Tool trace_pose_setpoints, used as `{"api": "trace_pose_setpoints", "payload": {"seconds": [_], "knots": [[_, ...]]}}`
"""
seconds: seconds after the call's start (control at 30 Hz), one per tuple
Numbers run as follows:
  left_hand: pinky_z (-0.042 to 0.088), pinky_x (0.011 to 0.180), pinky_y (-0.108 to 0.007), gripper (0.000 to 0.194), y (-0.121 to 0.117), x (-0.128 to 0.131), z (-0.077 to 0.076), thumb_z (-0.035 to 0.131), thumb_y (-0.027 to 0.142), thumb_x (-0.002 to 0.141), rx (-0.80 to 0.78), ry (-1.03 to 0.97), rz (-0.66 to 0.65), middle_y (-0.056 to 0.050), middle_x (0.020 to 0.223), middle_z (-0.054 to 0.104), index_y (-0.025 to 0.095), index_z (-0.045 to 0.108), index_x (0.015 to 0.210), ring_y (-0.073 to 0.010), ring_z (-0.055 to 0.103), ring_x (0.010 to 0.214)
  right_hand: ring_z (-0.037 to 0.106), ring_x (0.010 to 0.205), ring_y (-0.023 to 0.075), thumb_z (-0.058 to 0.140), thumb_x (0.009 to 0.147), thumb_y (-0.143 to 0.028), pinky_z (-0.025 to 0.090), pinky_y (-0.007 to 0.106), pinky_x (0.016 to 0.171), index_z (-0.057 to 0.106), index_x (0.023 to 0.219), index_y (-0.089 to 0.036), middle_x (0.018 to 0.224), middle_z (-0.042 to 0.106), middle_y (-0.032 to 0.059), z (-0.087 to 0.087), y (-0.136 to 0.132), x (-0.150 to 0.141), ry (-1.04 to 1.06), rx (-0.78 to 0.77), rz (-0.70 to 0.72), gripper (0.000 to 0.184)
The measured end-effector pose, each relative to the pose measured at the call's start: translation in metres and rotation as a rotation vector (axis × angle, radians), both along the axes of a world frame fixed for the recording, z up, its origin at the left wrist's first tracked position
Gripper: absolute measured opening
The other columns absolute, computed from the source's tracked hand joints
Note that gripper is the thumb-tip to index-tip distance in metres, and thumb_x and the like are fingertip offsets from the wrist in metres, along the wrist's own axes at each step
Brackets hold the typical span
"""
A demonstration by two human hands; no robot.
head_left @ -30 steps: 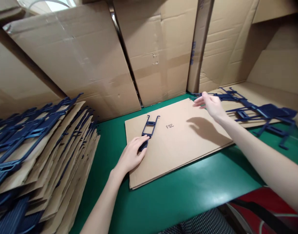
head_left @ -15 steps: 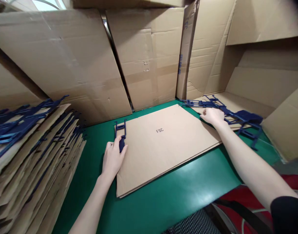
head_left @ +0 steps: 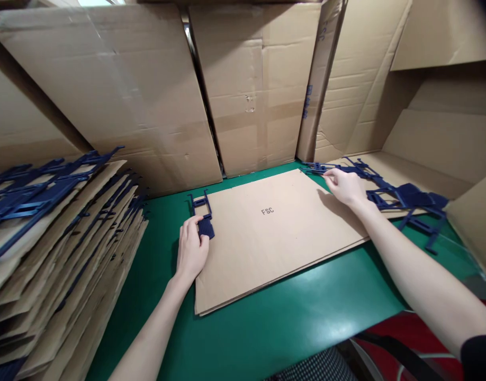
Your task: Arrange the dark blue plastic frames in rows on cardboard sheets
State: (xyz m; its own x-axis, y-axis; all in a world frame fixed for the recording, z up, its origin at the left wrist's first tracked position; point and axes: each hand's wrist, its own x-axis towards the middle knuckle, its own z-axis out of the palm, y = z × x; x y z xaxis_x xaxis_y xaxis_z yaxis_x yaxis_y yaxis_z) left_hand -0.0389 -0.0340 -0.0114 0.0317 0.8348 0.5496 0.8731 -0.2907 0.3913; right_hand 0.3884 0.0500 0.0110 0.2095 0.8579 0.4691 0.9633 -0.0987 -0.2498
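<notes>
A flat stack of cardboard sheets [head_left: 262, 248], the top one printed "FSC", lies on the green table. My left hand [head_left: 192, 248] is closed over a dark-blue plastic frame [head_left: 206, 228] at the sheets' left edge, with its two-pronged end pointing away from me. My right hand [head_left: 344, 186] is raised over the right side of the sheets and casts a shadow there. Its thumb and forefinger pinch the end of a slim dark-blue plastic piece [head_left: 315, 171], which stretches left from the fingertips. The other fingers are curled in.
More blue plastic frames [head_left: 413, 197] lie in a tangle on cardboard at the right. A tall stack of cardboard sheets layered with blue frames [head_left: 108, 211] stands at the left. Large cardboard boxes [head_left: 251, 90] wall off the back. An open box [head_left: 445, 127] is at the right.
My right hand has risen and moved slightly off the pile of frames, with a thin blue piece in its fingertips. My left hand keeps its place on the frame. The view has shifted slightly.
</notes>
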Motion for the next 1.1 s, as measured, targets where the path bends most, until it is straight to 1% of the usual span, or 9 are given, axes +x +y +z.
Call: {"api": "trace_pose_setpoints", "payload": {"seconds": [0.13, 0.23, 0.4, 0.5, 0.57, 0.67, 0.8, 0.93, 1.1], "knots": [[0.042, 0.092, -0.042, 0.021, 0.000, -0.001, 0.000, 0.045, 0.019, 0.082, -0.034, 0.056, -0.016, -0.009, 0.107, 0.052, 0.020, 0.053, 0.101, -0.0266, 0.050, 0.102, 0.060, 0.073, 0.0225, 0.036, 0.089, -0.035, 0.039, 0.030, 0.067, 0.063, 0.107, -0.018, 0.072, 0.064, 0.0088, 0.007, -0.008, -0.009, 0.017, 0.241, -0.001, 0.037], [0.042, 0.092, -0.042, 0.017, 0.000, -0.001, -0.002, 0.047, 0.023, 0.083, -0.052, 0.071, -0.013, -0.008, 0.109, 0.052, 0.022, 0.055, 0.098, -0.0266, 0.049, 0.105, 0.059, 0.073, 0.0215, 0.037, 0.088, -0.037, 0.041, 0.031, 0.072, 0.062, 0.109, -0.016, 0.073, 0.063, 0.0102, 0.008, -0.018, -0.029, 0.060, 0.284, 0.129, 0.038], [0.043, 0.091, -0.041, 0.017, 0.000, -0.001, -0.002, 0.048, 0.023, 0.083, -0.059, 0.054, -0.019, -0.008, 0.111, 0.051, 0.021, 0.058, 0.096, -0.0263, 0.048, 0.106, 0.058, 0.066, 0.0171, 0.052, 0.080, -0.030, 0.043, 0.031, 0.070, 0.067, 0.087, -0.024, 0.073, 0.066, 0.0050, -0.002, -0.052, -0.103, 0.075, 0.205, 0.814, 0.018], [0.042, 0.093, -0.041, 0.018, 0.000, 0.000, -0.001, 0.047, 0.022, 0.083, -0.055, 0.055, -0.025, -0.008, 0.111, 0.051, 0.021, 0.058, 0.097, -0.0257, 0.048, 0.106, 0.060, 0.073, 0.0159, 0.054, 0.078, -0.023, 0.046, 0.031, 0.070, 0.060, 0.107, -0.023, 0.083, 0.067, 0.0025, -0.001, -0.076, -0.141, 0.118, 0.197, 1.268, 0.030], [0.042, 0.094, -0.041, 0.018, -0.001, 0.000, -0.001, 0.047, 0.022, 0.084, -0.061, 0.056, -0.024, -0.008, 0.112, 0.051, 0.021, 0.058, 0.098, -0.0254, 0.048, 0.106, 0.060, 0.085, 0.0174, 0.054, 0.077, -0.020, 0.046, 0.034, 0.076, 0.053, 0.116, -0.019, 0.094, 0.066, 0.0048, 0.003, -0.083, -0.150, 0.191, 0.242, 1.392, 0.038], [0.041, 0.094, -0.041, 0.017, -0.001, 0.001, 0.000, 0.047, 0.022, 0.084, -0.079, 0.056, -0.030, -0.007, 0.115, 0.051, 0.022, 0.058, 0.097, -0.0253, 0.048, 0.107, 0.058, 0.092, 0.0180, 0.047, 0.079, -0.010, 0.045, 0.036, 0.080, 0.053, 0.103, -0.017, 0.097, 0.064, 0.0072, 0.003, -0.072, -0.139, 0.271, 0.283, 1.249, 0.027], [0.040, 0.097, -0.041, 0.018, -0.001, 0.001, 0.000, 0.045, 0.022, 0.085, -0.100, 0.044, -0.068, -0.008, 0.119, 0.051, 0.021, 0.056, 0.098, -0.0247, 0.047, 0.111, 0.058, 0.091, 0.0189, 0.038, 0.070, 0.002, 0.040, 0.038, 0.085, 0.055, 0.080, -0.019, 0.088, 0.065, 0.0039, -0.011, -0.032, -0.104, 0.047, 0.149, 1.041, 0.028], [0.038, 0.099, -0.042, 0.021, -0.002, 0.001, 0.001, 0.044, 0.022, 0.085, -0.129, 0.052, -0.109, -0.008, 0.125, 0.049, 0.021, 0.056, 0.102, -0.0249, 0.046, 0.115, 0.057, 0.095, 0.0199, 0.039, 0.065, 0.003, 0.040, 0.036, 0.084, 0.059, 0.089, -0.020, 0.098, 0.066, 0.0035, -0.020, -0.013, -0.084, -0.030, -0.032, 0.935, 0.038], [0.038, 0.099, -0.042, 0.022, -0.001, 0.001, 0.001, 0.044, 0.022, 0.085, -0.126, 0.058, -0.119, -0.008, 0.125, 0.049, 0.021, 0.056, 0.103, -0.0246, 0.046, 0.116, 0.054, 0.100, 0.0210, 0.042, 0.077, -0.007, 0.037, 0.040, 0.092, 0.062, 0.102, -0.023, 0.103, 0.065, 0.0029, -0.010, -0.021, -0.084, -0.071, -0.081, 0.962, 0.036]]}}
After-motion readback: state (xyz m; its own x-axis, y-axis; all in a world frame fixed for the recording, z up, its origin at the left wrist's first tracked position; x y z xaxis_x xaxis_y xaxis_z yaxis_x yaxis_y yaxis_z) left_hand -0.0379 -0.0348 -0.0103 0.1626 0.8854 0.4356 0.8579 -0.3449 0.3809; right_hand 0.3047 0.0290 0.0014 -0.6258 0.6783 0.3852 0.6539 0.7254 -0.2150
